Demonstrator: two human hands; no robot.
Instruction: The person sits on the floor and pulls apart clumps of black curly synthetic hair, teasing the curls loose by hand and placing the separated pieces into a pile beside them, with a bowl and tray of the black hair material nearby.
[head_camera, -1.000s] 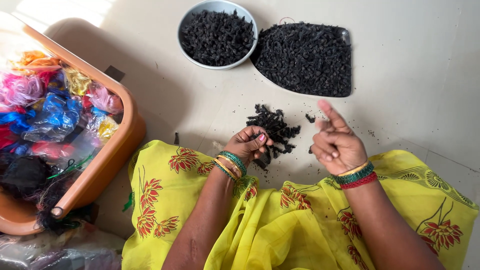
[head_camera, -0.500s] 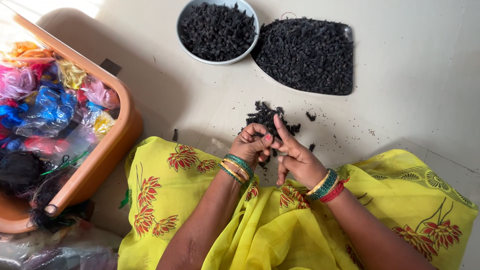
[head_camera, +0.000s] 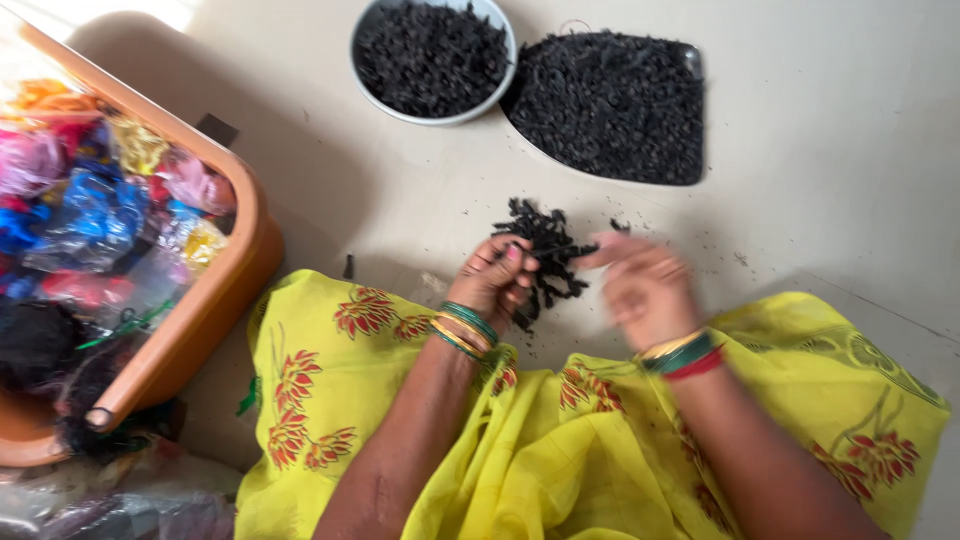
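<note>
Black, twiggy bits are being handled on a pale floor (head_camera: 820, 210). A small loose pile (head_camera: 545, 255) lies just ahead of the yellow-draped lap (head_camera: 560, 450). The left hand (head_camera: 497, 280) is curled, fingertips drawn together at the pile's near edge, seemingly pinched on a few pieces. The right hand (head_camera: 640, 290) is blurred by motion at the pile's right side; whether its fingers are closed cannot be told. Farther off, a round bowl (head_camera: 432, 58) and a flat tray (head_camera: 610, 105) are already heaped with similar dark material, so most of the work is judged done, with only the small pile left. Compared with half a second earlier, the two hands are no longer pressed together: the right one has been drawn apart to the right. An orange tub (head_camera: 225, 290) of coloured bundles sits at left.
</note>
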